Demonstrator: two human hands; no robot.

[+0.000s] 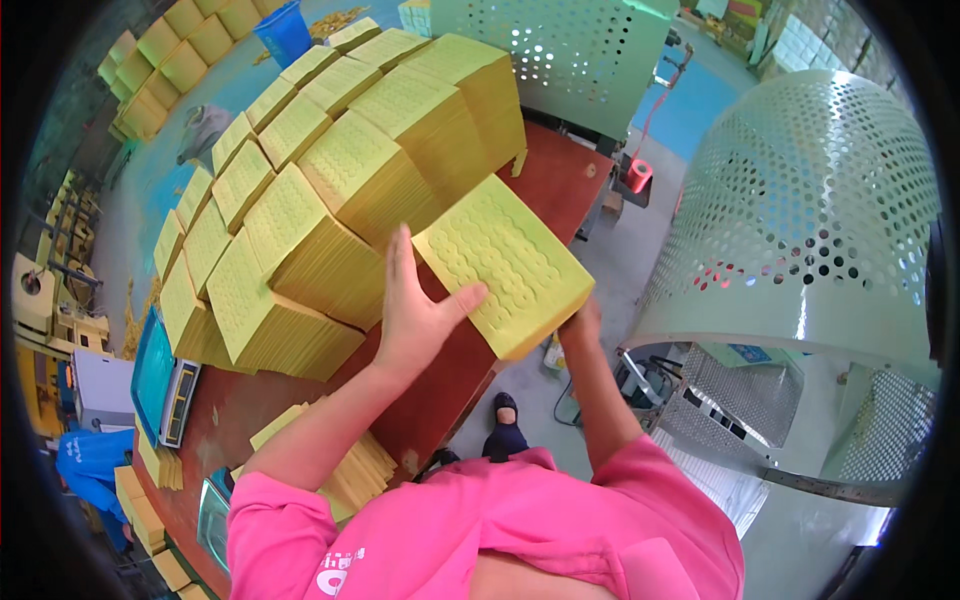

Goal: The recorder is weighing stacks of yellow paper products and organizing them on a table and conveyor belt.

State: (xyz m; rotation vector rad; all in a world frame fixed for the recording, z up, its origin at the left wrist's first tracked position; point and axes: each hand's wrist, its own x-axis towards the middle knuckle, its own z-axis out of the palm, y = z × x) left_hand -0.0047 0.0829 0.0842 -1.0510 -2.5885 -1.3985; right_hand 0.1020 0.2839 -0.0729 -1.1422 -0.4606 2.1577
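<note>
Between my hands, above the gap beside the red table, is a tilted block of stacked yellow paper (508,262) with rows of curved marks pressed into its top sheet. My left hand (415,310) lays its thumb on the top sheet, its fingers stretched up along the left side. My right hand (581,322) grips the lower right corner, its fingers mostly hidden under the block. Left of it, many similar yellow paper stacks (375,155) stand packed close together on the red table (570,185).
A perforated green guard (800,200) curves over a machine at right, and another perforated panel (560,55) stands at the back. A scale with a teal tray (153,375) and loose yellow sheets (355,470) are at left. A person in blue (95,465) is at far left.
</note>
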